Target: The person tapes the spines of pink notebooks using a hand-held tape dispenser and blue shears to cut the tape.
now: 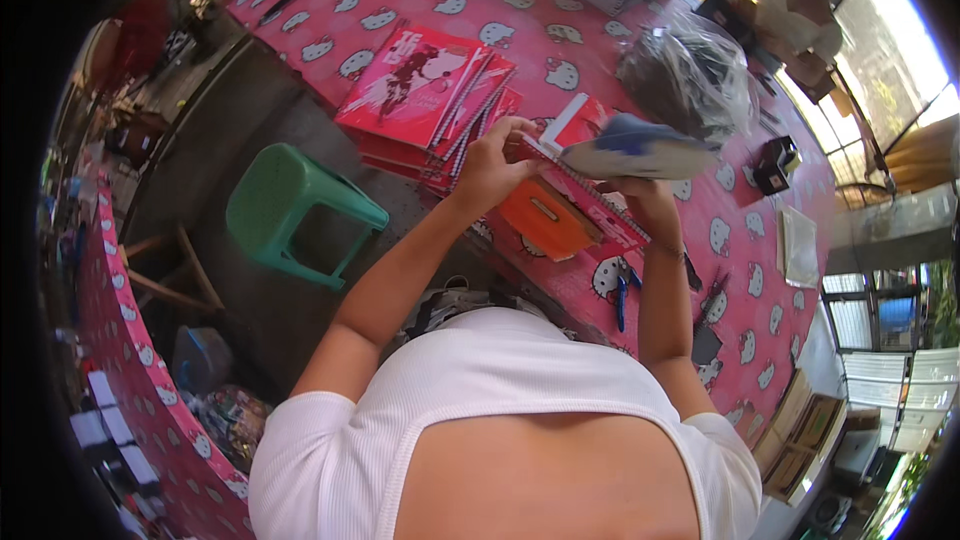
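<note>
Both hands hold a red spiral-bound notebook with a blue-and-white cover (600, 155) raised just above the bench (520, 15), near its front edge. Left hand (490, 165): fingers pinched narrow on the wire-bound edge. Right hand (640, 195): supports it from beneath, fingers mostly hidden; grip presumably closed on it. Judgement: steady the spine, move along the coil evenly. Blue-handled pliers (622, 290) lie nearby. Stack of red notebooks (430, 90) behind. The coil detail is too blurred to read.
</note>
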A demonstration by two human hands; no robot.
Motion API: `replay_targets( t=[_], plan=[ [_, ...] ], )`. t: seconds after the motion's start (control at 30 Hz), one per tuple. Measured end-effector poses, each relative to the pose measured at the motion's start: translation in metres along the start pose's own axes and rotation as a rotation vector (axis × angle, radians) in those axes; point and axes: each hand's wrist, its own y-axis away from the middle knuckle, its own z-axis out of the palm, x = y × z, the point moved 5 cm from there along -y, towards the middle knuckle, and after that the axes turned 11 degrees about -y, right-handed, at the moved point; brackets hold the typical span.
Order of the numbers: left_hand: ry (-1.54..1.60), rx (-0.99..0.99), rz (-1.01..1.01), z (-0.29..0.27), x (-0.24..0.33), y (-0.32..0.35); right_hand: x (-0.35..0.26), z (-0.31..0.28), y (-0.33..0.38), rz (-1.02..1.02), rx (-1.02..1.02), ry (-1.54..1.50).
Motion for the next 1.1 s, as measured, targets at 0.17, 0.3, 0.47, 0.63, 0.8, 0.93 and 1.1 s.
replay_targets(
  t=[0.17, 0.3, 0.47, 0.63, 0.8, 0.93, 1.1],
  plan=[
    [0.289, -0.077, -0.014, -0.003, -0.016, -0.005, 0.012, 0.006, -0.013, 0.043, 0.061, -0.253],
    [0.301, -0.136, -0.051, 0.003, -0.023, -0.009, 0.021, 0.006, -0.027, -0.142, 0.045, 0.527],
    [0.390, -0.219, -0.143, -0.001, -0.024, -0.005, 0.022, -0.074, 0.022, -0.017, 0.516, 0.128],
    [0.476, -0.307, -0.149, 0.008, -0.024, -0.011, 0.052, -0.194, 0.125, 0.313, 0.858, 1.161],
    [0.537, -0.202, -0.112, 0.023, -0.037, -0.011, -0.045, -0.073, 0.077, -0.284, 0.715, 1.112],
    [0.460, -0.147, -0.054, 0.033, -0.029, 0.003, -0.055, 0.067, 0.006, -0.238, 0.513, 1.396],
    [0.599, -0.104, -0.011, 0.039, -0.038, 0.009, -0.001, 0.097, 0.039, -0.215, 0.399, 1.401]
  ],
)
